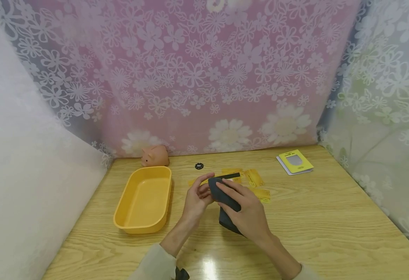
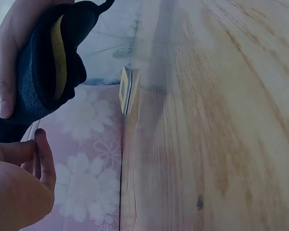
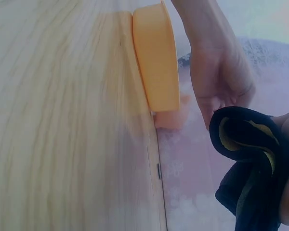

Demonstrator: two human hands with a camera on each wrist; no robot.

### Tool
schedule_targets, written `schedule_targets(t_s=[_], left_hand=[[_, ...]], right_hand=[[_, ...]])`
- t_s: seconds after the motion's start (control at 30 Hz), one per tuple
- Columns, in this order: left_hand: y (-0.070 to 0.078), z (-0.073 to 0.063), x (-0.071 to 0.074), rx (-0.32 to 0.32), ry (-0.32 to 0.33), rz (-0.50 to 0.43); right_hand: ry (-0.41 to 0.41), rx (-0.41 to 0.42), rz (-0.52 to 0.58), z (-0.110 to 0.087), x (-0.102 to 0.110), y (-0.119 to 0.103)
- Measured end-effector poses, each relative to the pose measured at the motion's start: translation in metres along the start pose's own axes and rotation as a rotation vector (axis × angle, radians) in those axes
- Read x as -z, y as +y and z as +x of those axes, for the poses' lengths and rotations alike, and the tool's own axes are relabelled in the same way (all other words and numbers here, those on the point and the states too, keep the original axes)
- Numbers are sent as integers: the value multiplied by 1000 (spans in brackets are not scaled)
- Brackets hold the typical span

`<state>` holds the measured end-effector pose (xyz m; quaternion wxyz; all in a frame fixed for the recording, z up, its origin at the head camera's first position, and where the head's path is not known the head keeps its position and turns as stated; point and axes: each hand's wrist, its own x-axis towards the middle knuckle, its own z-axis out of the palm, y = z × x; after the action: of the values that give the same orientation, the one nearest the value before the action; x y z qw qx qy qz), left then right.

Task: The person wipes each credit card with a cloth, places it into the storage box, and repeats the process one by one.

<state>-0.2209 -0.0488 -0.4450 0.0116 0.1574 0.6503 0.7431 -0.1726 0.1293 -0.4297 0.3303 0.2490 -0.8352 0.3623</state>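
A soft dark fabric pouch (image 1: pixel 224 197), folded over, is gripped by my right hand (image 1: pixel 250 212), with the fingers across its top and the thumb on the near side. Its mouth shows a yellow inner strip in both wrist views. My left hand (image 1: pixel 194 200) is beside the pouch's left end, palm turned toward it, fingers loosely bent and thumb near the fingertips in the left wrist view. I see nothing held in it. Just beyond the hands lie yellow printed cards (image 1: pixel 254 177), one with a black stripe (image 1: pixel 231 175), partly covered by the hands and pouch.
A yellow plastic tub (image 1: pixel 118 217) stands left on the wooden table (image 1: pixel 330 217). Behind it sits a pink piggy bank (image 1: pixel 156 156). A black poker chip (image 1: pixel 199 166) lies near the back edge, a folded yellow-and-white card (image 1: pixel 296 161) at back right. Flowered curtains (image 1: pixel 197 77) enclose the table.
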Motion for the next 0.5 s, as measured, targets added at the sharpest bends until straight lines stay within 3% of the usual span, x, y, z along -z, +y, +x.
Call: schedule_targets(t_s=[0.5], left_hand=[[0, -1, 0, -10, 23, 19]], right_hand=[[-10, -47, -66, -3, 0, 5]])
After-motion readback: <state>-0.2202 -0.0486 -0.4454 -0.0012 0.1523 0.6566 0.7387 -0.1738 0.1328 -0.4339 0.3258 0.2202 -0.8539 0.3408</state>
